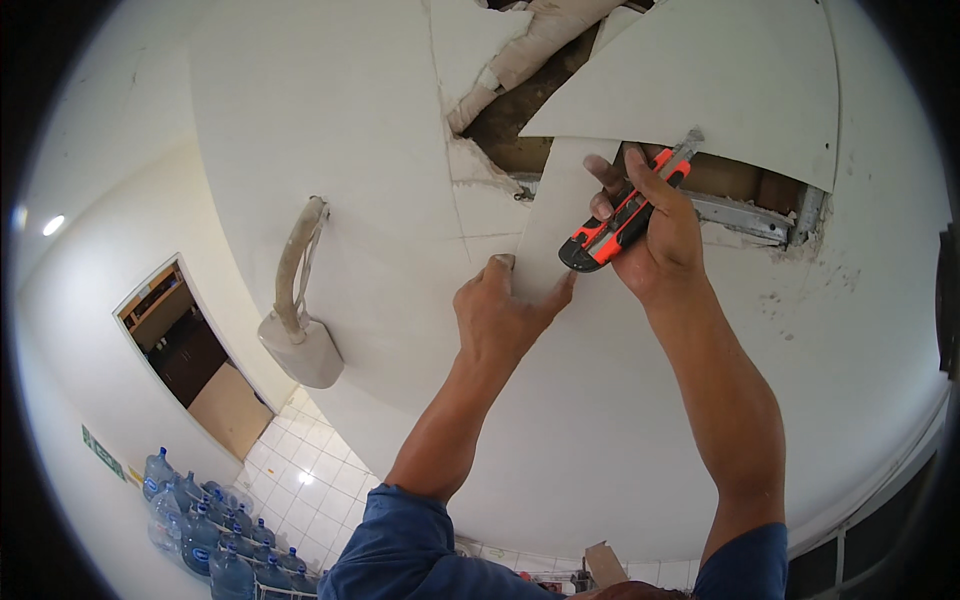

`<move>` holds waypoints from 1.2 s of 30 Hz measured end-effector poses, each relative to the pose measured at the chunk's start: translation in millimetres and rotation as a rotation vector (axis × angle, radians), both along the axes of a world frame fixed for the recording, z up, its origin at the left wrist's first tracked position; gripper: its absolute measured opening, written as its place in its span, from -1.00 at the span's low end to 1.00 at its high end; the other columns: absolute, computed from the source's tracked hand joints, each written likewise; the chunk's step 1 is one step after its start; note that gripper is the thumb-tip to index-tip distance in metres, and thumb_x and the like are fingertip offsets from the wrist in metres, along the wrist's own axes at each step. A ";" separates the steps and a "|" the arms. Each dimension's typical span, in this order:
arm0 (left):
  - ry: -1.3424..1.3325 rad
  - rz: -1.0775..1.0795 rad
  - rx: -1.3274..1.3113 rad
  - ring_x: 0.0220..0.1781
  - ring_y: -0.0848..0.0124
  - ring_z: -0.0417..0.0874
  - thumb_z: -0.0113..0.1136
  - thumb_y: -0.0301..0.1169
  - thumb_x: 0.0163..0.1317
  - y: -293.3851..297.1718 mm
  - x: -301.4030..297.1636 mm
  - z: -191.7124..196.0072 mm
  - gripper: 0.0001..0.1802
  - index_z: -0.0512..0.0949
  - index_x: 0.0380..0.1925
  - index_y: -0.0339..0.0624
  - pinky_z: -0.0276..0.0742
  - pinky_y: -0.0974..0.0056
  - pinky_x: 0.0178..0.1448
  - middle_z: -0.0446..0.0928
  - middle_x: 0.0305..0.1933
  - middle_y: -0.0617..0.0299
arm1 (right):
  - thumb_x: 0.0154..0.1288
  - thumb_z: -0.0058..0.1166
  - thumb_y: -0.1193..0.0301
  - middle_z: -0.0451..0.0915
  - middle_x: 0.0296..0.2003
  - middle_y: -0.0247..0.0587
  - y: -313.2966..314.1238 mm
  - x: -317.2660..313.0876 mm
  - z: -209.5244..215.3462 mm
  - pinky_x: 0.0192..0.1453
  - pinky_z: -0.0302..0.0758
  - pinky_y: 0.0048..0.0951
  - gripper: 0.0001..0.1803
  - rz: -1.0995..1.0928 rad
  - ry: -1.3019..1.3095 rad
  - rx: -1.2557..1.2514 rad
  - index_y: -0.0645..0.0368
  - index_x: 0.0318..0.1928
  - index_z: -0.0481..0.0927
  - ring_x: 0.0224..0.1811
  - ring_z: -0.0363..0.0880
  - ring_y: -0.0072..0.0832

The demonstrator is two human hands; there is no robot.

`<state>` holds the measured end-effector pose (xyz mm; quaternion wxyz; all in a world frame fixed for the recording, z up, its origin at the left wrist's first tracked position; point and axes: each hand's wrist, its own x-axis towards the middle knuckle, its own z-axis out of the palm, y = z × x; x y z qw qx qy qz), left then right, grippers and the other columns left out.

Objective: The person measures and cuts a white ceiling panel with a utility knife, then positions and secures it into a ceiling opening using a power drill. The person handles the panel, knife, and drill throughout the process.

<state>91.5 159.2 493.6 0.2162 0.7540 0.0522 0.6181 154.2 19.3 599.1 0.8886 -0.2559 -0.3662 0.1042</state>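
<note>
My right hand (660, 240) is wrapped around a black and red utility knife (625, 222), its blade extended up and to the right. The blade tip lies in front of a white plasterboard panel (740, 90). Beside it, my left hand (505, 310) grips the lower end of a narrow white plasterboard strip (560, 215), thumb at one side and fingers at the other. The strip reaches up to the broken opening, beneath the panel's lower edge. Part of its right side is hidden behind my right hand and the knife.
A ragged opening (520, 110) exposes a wrapped pipe (545, 45) and a metal rail (740, 215). Left of my hands, a bent pipe (295, 260) ends in a white box (305, 350). Several blue water bottles (230, 575) stand lower left, below a doorway (185, 335).
</note>
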 end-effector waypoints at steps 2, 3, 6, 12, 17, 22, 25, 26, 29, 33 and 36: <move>-0.074 0.023 0.012 -0.68 0.39 0.64 0.73 -0.20 -0.15 1.4 0.8 2.7 -0.44 0.57 -0.39 -0.36 0.53 0.35 -0.52 0.56 -0.70 0.21 | 0.47 0.19 0.44 0.52 -0.16 -0.36 0.0 6.6 -2.2 -0.27 0.45 -0.36 -0.85 0.013 0.017 -0.022 0.03 -0.06 0.49 0.10 0.61 -0.30; -0.096 0.014 -0.001 -0.68 0.39 0.63 0.73 -0.19 -0.16 5.8 1.6 0.7 -0.44 0.57 -0.38 -0.36 0.53 0.35 -0.52 0.56 -0.70 0.21 | 0.47 0.19 0.44 0.49 -0.19 -0.37 -0.2 9.4 -2.7 -0.28 0.46 -0.34 -0.86 0.018 0.026 -0.033 0.03 -0.09 0.47 0.11 0.61 -0.27; -0.154 0.034 0.038 -0.67 0.40 0.61 0.75 -0.18 -0.20 12.3 10.0 -1.6 -0.42 0.58 -0.38 -0.34 0.53 0.34 -0.51 0.56 -0.68 0.22 | 0.44 0.21 0.46 0.49 -0.19 -0.36 -0.6 11.4 -1.8 -0.28 0.46 -0.33 -0.86 0.038 0.031 -0.026 0.04 -0.12 0.49 0.08 0.62 -0.27; -0.208 0.043 0.067 -0.66 0.39 0.62 0.75 -0.20 -0.22 12.0 17.2 -0.7 -0.44 0.57 -0.39 -0.29 0.54 0.32 -0.51 0.58 -0.65 0.21 | 0.41 0.24 0.49 0.51 -0.19 -0.34 -4.4 14.5 1.2 -0.28 0.47 -0.33 -0.84 0.084 -0.033 0.025 0.04 -0.14 0.50 0.11 0.63 -0.25; -0.207 0.120 0.119 -0.63 0.36 0.65 0.73 -0.25 -0.25 15.8 15.2 11.0 -0.46 0.56 -0.40 -0.29 0.55 0.31 -0.49 0.61 -0.60 0.16 | 0.41 0.23 0.51 0.51 -0.22 -0.34 -4.0 19.1 1.2 -0.31 0.47 -0.33 -0.84 0.099 -0.063 0.024 0.03 -0.19 0.49 0.16 0.64 -0.22; -0.149 0.130 0.107 -0.59 0.31 0.68 0.73 -0.27 -0.27 12.8 12.6 14.9 -0.44 0.56 -0.38 -0.32 0.58 0.29 -0.46 0.62 -0.59 0.14 | 0.39 0.20 0.53 0.50 -0.25 -0.35 -4.0 15.6 -2.4 -0.31 0.47 -0.34 -0.83 0.108 -0.086 -0.004 0.02 -0.25 0.47 0.16 0.64 -0.24; -0.147 0.132 0.106 -0.57 0.31 0.70 0.73 -0.28 -0.27 16.8 13.9 14.0 -0.45 0.57 -0.38 -0.33 0.59 0.30 -0.45 0.63 -0.58 0.11 | 0.38 0.20 0.52 0.50 -0.25 -0.35 -1.5 9.0 -6.6 -0.31 0.45 -0.36 -0.83 0.141 -0.085 -0.053 0.01 -0.28 0.46 0.16 0.63 -0.26; -0.146 0.119 0.085 -0.57 0.31 0.71 0.72 -0.28 -0.27 16.1 13.8 15.7 -0.45 0.57 -0.37 -0.33 0.59 0.30 -0.45 0.63 -0.58 0.11 | 0.37 0.20 0.52 0.50 -0.25 -0.35 -1.2 10.2 -7.8 -0.30 0.45 -0.37 -0.83 0.145 -0.094 -0.053 0.00 -0.28 0.46 0.15 0.63 -0.27; -0.138 0.100 0.041 -0.58 0.31 0.71 0.71 -0.31 -0.27 13.0 15.5 18.8 -0.46 0.58 -0.35 -0.34 0.60 0.30 -0.45 0.64 -0.59 0.11 | 0.38 0.19 0.51 0.50 -0.24 -0.35 -2.4 14.0 -7.9 -0.31 0.43 -0.38 -0.83 0.152 -0.104 -0.051 0.00 -0.30 0.45 0.14 0.62 -0.30; -0.166 0.150 0.088 -0.63 0.33 0.63 0.76 -0.17 -0.28 18.0 17.2 20.3 -0.37 0.58 -0.36 -0.36 0.55 0.31 -0.50 0.59 -0.61 0.16 | 0.39 0.17 0.51 0.50 -0.23 -0.33 -0.1 13.4 -6.7 -0.29 0.44 -0.36 -0.82 0.154 -0.116 -0.034 -0.01 -0.30 0.44 0.13 0.60 -0.34; -0.153 0.149 0.082 -0.65 0.35 0.58 0.80 -0.09 -0.31 22.8 21.1 21.3 -0.31 0.57 -0.37 -0.36 0.52 0.32 -0.52 0.56 -0.62 0.19 | 0.39 0.18 0.51 0.49 -0.23 -0.34 -1.8 12.1 -5.4 -0.27 0.45 -0.33 -0.81 0.174 -0.082 -0.073 -0.02 -0.28 0.42 0.16 0.59 -0.34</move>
